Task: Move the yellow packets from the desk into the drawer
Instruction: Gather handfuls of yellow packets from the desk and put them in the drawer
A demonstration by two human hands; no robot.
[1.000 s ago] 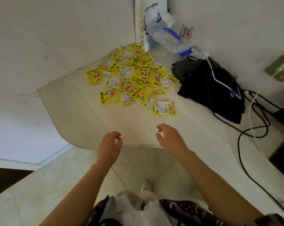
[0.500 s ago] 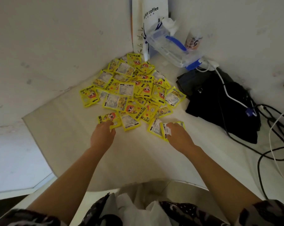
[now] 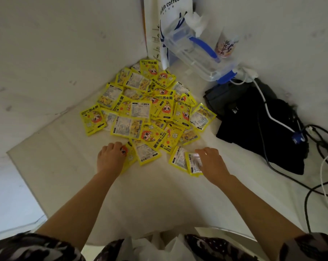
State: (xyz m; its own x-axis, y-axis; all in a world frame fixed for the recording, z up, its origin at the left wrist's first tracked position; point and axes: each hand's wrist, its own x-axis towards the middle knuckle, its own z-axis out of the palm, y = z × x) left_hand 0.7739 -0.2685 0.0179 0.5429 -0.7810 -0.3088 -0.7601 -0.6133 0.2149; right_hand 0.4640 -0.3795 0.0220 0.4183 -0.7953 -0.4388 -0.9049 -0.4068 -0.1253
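A heap of several yellow packets (image 3: 148,108) lies in the corner of the pale desk (image 3: 65,166). My left hand (image 3: 110,157) lies on the nearest packet on the left (image 3: 130,157), fingers curled over its edge. My right hand (image 3: 212,162) grips a yellow packet (image 3: 194,162) at the pile's near right edge and has tilted it up off the desk. Another packet (image 3: 178,157) lies just left of it. No drawer is in view.
A black bag (image 3: 259,121) with white and black cables (image 3: 313,185) lies to the right. A clear plastic box with blue clips (image 3: 195,53), a paper coffee bag (image 3: 168,19) and a cup (image 3: 226,46) stand in the back corner. Walls close off both sides.
Both hands reached forward from the desk's front edge to the pile. The left hand settled on a packet and the right hand took hold of one and lifted its edge.
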